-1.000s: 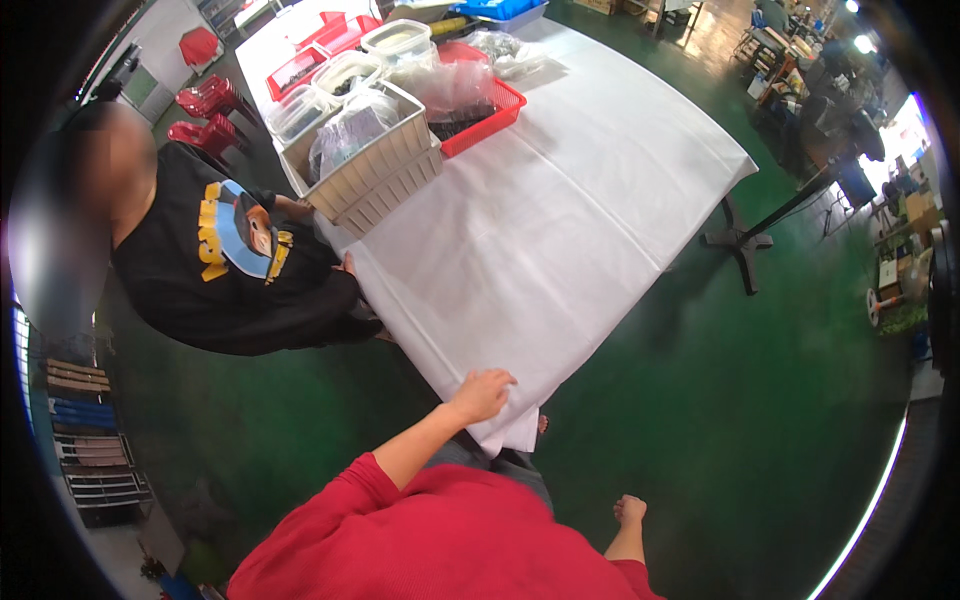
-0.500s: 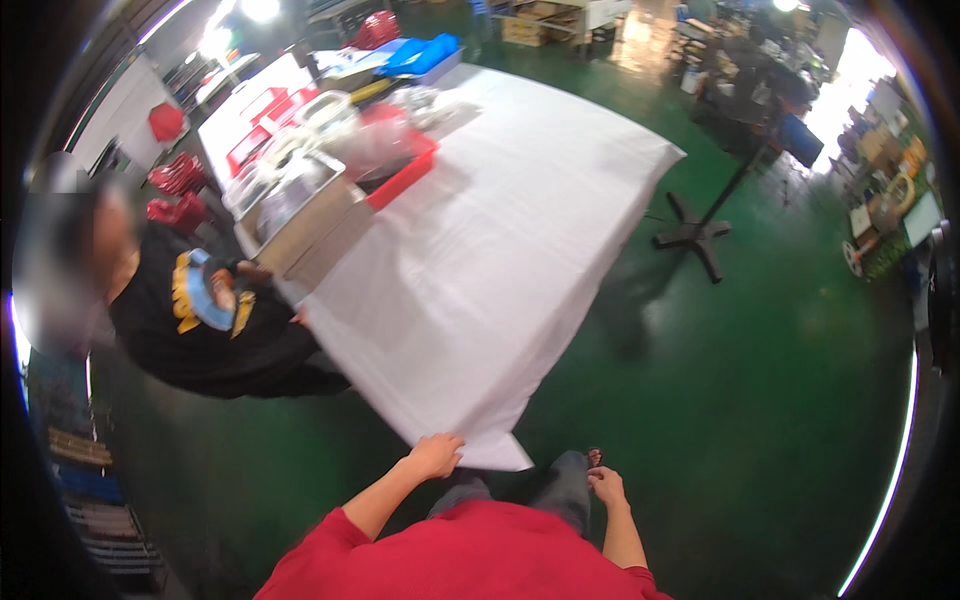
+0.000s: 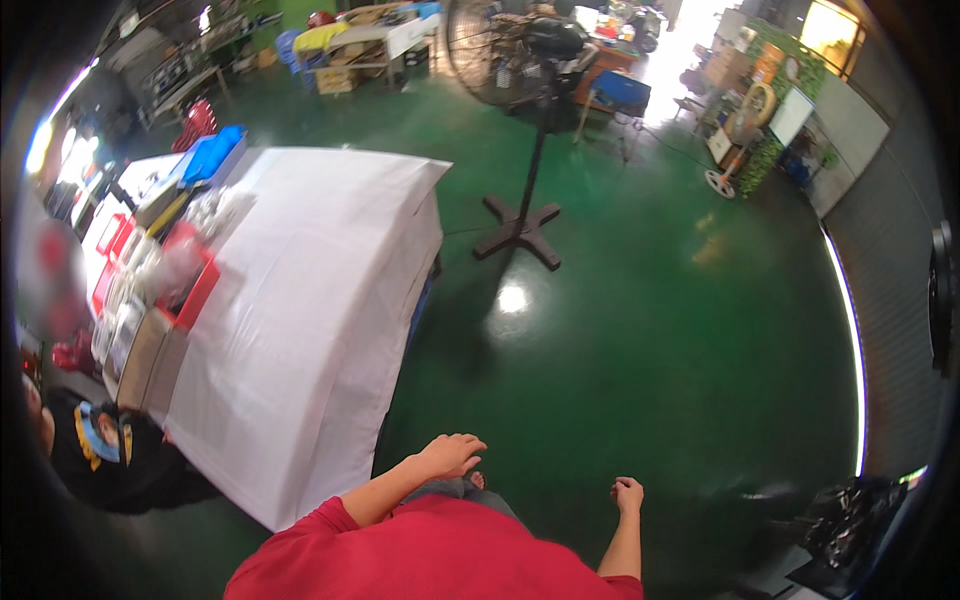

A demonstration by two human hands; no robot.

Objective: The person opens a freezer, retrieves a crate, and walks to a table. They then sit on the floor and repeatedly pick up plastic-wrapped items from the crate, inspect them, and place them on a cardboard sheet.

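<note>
— Where were the person's hands?
— The left hand (image 3: pixel 452 455) hung empty, fingers loosely spread, just beside the white tablecloth (image 3: pixel 300 330). The right hand (image 3: pixel 627 493) was curled into a fist over the green floor (image 3: pixel 640 330).

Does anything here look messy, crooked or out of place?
Nothing much. The white cloth lies smooth over the table, trays and bins crowd its far side, and the fan stand is upright on the green floor. Both hands, left and right, are empty.

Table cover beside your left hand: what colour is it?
Plain white: the table cover shows best in the head view, near the left hand.
</note>
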